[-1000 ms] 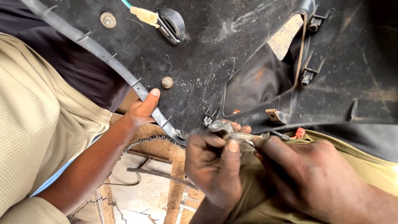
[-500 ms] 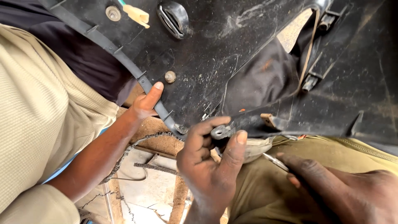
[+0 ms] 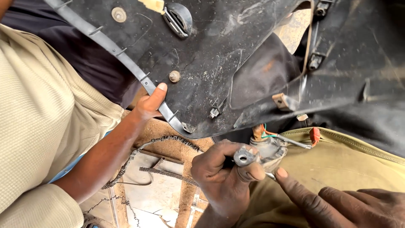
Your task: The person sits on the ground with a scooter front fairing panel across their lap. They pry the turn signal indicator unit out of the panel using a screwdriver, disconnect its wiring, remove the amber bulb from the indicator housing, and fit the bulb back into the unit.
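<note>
The left hand (image 3: 225,179) sat low in the view, at about six o'clock, curled closed around a small grey metal fitting (image 3: 246,157) with a round socket end, thumb pressed under it and fingers wrapped over its stem. Just at three o'clock of that fitting lay a cloudy, clear lamp-like part (image 3: 270,150) with thin orange and green wires (image 3: 265,131) rising from it; how the two pieces joined was hard to make out, since the fingers hid the meeting point. The right hand (image 3: 337,202) came in from five o'clock, cut off by the frame edge, its forefinger stretched out with the tip just beside the clear part and the other fingers loosely bent, holding nothing that could be seen. Above, from nine to three o'clock, a large dusty black plastic panel (image 3: 219,50) filled the view. Another person's hand (image 3: 149,103) at ten o'clock gripped the panel's ribbed edge, thumb on top; that person's cream sleeve (image 3: 38,126) ran off the left border. An olive cloth (image 3: 350,160) lay beneath at four o'clock.
</note>
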